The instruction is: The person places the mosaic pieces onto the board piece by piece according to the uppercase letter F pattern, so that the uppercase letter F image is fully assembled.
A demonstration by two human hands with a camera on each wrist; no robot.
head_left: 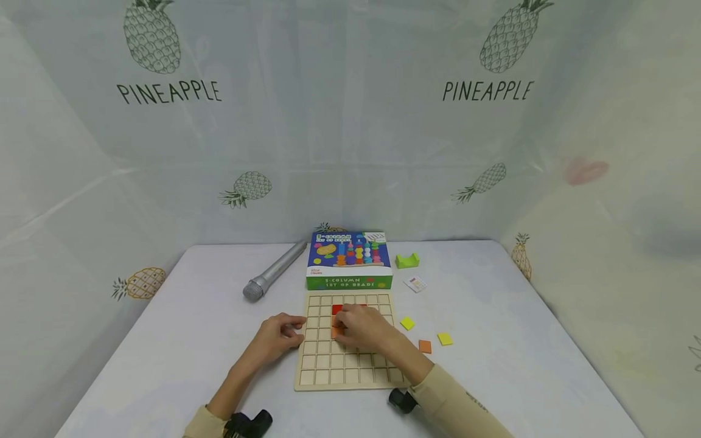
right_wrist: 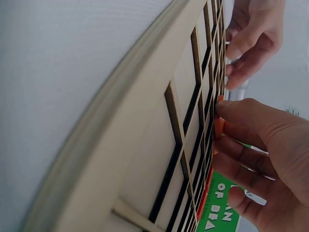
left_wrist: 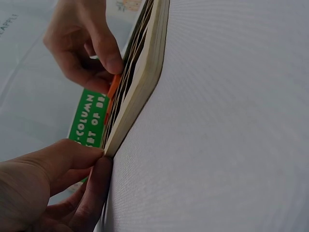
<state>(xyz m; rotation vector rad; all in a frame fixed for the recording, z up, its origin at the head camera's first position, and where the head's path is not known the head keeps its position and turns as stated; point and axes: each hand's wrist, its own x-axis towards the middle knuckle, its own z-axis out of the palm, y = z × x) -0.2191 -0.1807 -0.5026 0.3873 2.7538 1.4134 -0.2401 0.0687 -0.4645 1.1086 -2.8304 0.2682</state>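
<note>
A wooden grid board (head_left: 330,378) lies flat, with red tiles (head_left: 337,309) in one of its upper rows. My right hand (head_left: 364,328) is over the middle of the board. Its thumb and fingers pinch an orange square tile (left_wrist: 114,86) at the grid, just below the red row; the fingers partly cover the tiles there. At the board's left edge, my left hand (head_left: 276,336) touches the rim with thumb and fingertips, which sit slightly apart along it. The left wrist view shows these fingertips against the board's side.
Right of the board lie two yellow tiles (head_left: 407,323) (head_left: 445,339) and an orange tile (head_left: 425,347). Behind it stands a bead-set box (head_left: 349,260), with a grey microphone (head_left: 274,272) to its left. A green curved piece (head_left: 408,261) and a small card (head_left: 415,284) lie to its right.
</note>
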